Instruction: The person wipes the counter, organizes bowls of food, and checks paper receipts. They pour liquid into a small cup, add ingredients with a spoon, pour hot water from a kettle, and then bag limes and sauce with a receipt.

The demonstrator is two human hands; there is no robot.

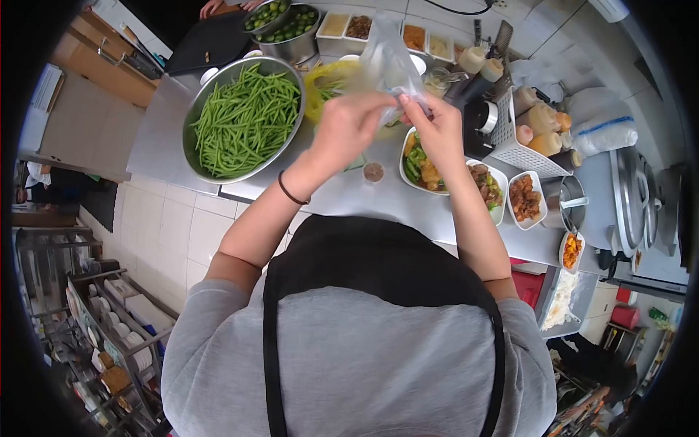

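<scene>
Between my two hands, above the steel counter, a clear plastic bag (pixel 384 62) stands up with its edge pinched. My left hand (pixel 348 127), with a dark band at its wrist, has its fingers closed at the bag's edge and is slightly blurred. My right hand (pixel 437 130) pinches the bag between thumb and fingers. Below my right hand sits a white dish of green peppers and browned pieces (pixel 416 166). A yellow bag (pixel 314 91) lies behind my left hand. Near the counter's front edge is a small cup of brown contents (pixel 373 172).
A large steel bowl of green beans (pixel 244 120) stands at the left. White dishes of food (pixel 526 200) line the right, beside a white basket (pixel 513 138) and sauce bottles (pixel 542 120). Food containers (pixel 357 28) stand at the back. Another person's hands (pixel 211 7) show at the top.
</scene>
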